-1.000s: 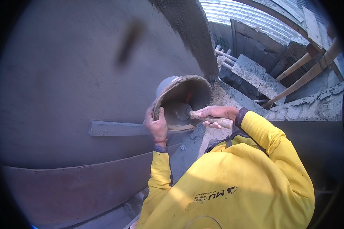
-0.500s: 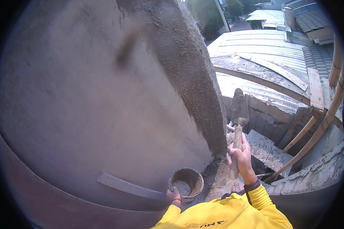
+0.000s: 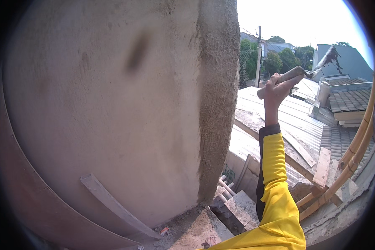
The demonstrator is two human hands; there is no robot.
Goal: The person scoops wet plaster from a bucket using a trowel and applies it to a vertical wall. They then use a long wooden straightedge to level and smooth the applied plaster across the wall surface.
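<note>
Raised high at the right of the view, my right hand is closed around the wooden handle of a trowel. Its blade tilts up and away to the right, with dark wet mortar clinging to it or dropping off its side. To the left of the hand, and apart from it, stands a tall plastered wall. A rough, darker band of mortar runs down the wall's right edge. My left hand and the bucket it held are out of view.
A long pale board leans at the wall's foot, on a dusty ledge. Bamboo poles curve along the right side. Below lie corrugated roofing, planks and broken slabs. A utility pole rises beyond.
My right hand has lifted the trowel up and to the right, from low beside the wall's corner. The view has tilted up, and my left hand with the bucket has left it.
</note>
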